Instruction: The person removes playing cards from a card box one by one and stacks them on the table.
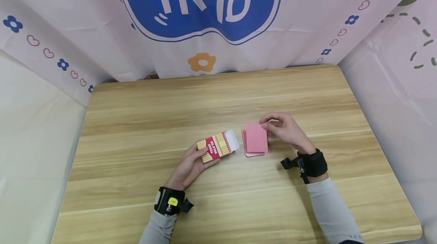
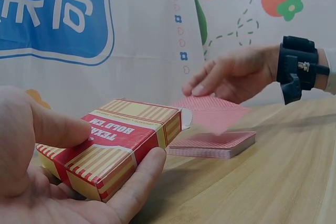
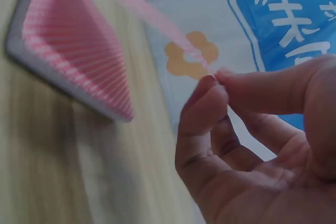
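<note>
My left hand (image 1: pixel 189 166) grips a red and yellow striped card box (image 2: pixel 110 145) marked "Texas Hold'em", thumb on top and fingers beneath. Its white flap (image 1: pixel 232 140) stands out at the end facing the cards. To the right, a deck of playing cards (image 2: pixel 210 145) with red patterned backs lies on the table. Between thumb and forefinger, my right hand (image 1: pixel 285 128) pinches a playing card (image 1: pixel 257 137) by its edge. In the left wrist view this card is raised and tilted above the deck. Seen from the right wrist, it is nearly edge-on and blurred.
The wooden table (image 1: pixel 136 115) reaches back to a white printed cloth (image 1: pixel 102 16) with a blue emblem. More cloth hangs at the left and right sides. Each wrist wears a black strap (image 1: pixel 312 163) over a grey sleeve.
</note>
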Available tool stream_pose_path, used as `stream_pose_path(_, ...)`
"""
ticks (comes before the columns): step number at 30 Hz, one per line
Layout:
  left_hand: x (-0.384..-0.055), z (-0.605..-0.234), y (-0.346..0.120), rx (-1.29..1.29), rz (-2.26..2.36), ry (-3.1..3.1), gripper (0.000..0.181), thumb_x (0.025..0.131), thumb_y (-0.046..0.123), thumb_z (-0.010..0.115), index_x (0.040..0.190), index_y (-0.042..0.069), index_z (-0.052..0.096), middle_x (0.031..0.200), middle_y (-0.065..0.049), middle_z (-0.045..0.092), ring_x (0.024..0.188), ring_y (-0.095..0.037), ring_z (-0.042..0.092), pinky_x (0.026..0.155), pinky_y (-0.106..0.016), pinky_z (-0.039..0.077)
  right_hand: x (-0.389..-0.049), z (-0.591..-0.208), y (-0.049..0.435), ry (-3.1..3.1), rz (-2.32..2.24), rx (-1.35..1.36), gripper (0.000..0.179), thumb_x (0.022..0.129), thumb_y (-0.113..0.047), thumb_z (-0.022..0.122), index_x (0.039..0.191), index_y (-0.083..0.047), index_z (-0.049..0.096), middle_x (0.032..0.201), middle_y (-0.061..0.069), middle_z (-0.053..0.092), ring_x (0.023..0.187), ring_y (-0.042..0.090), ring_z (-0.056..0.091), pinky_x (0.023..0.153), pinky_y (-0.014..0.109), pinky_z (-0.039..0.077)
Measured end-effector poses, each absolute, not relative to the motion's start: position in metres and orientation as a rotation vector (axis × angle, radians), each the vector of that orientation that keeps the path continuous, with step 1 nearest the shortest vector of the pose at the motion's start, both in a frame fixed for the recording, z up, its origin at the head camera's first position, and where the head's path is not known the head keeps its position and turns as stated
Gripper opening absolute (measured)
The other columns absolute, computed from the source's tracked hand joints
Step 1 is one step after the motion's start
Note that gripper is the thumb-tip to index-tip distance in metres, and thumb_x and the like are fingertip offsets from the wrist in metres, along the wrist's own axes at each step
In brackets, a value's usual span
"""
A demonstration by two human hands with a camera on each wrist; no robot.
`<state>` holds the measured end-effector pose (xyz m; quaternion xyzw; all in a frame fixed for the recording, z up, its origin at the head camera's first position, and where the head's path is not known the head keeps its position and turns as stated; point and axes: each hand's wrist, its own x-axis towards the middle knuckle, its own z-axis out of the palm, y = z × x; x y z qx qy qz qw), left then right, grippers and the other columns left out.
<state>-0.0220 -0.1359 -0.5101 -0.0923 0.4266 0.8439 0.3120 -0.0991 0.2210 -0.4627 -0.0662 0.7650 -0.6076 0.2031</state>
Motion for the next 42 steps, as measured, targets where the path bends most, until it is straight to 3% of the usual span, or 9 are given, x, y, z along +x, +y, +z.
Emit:
stream_pose_path(4,-0.022,-0.509,-0.136,-0.243,2.226,1.124,0.059,0.114,0.01,0.043,0.167,0.006,0.019,0.169,-0.025,0.03,0.147,-0.034,0.051,0.117,-0.047,0.051,-0.102,-0.471,0.222,2.168,-1.606,-0.184,0.022,0.103,-0.001,0.068,0.124,0.006,0.071,0.124,0.026,0.072,0.101,0.021,0.076,0.082,0.036,0.068)
stream_pose_path(8,-0.022,-0.509,-0.136,-0.236,2.227,1.117,0.059,0.114,0.009,0.042,0.167,0.007,0.019,0.17,-0.025,0.03,0.149,-0.034,0.05,0.117,-0.048,0.051,-0.101,-0.477,0.219,2.314,-1.481,-0.227,0.016,0.102,-0.004,0.07,0.116,0.0,0.076,0.115,0.02,0.077,0.096,0.021,0.075,0.073,0.027,0.062)
stream_pose_path(16,-0.022,-0.51,-0.137,-0.243,2.223,1.119,0.059,0.114,0.01,0.044,0.167,0.008,0.019,0.169,-0.025,0.03,0.148,-0.033,0.051,0.117,-0.048,0.051,-0.099,-0.487,0.209,2.489,-1.392,-0.29,0.011,0.1,0.0,0.071,0.109,0.0,0.077,0.094,0.015,0.073,0.079,0.023,0.067,0.062,0.022,0.054)
stream_pose_path(31,-0.022,-0.509,-0.137,-0.253,2.219,1.122,0.059,0.114,0.012,0.045,0.167,0.008,0.019,0.169,-0.024,0.031,0.146,-0.031,0.053,0.117,-0.048,0.051,-0.098,-0.494,0.203,2.603,-1.324,-0.287,0.008,0.099,-0.002,0.073,0.104,-0.003,0.079,0.097,0.012,0.073,0.082,0.021,0.065,0.066,0.023,0.053)
stream_pose_path(42,-0.021,-0.51,-0.137,-0.247,2.231,1.113,0.061,0.113,0.013,0.048,0.168,0.009,0.02,0.17,-0.024,0.03,0.152,-0.038,0.044,0.117,-0.047,0.051,-0.098,-0.493,0.204,2.588,-1.355,-0.278,0.008,0.099,-0.003,0.074,0.105,-0.002,0.079,0.097,0.013,0.073,0.081,0.021,0.063,0.065,0.022,0.051)
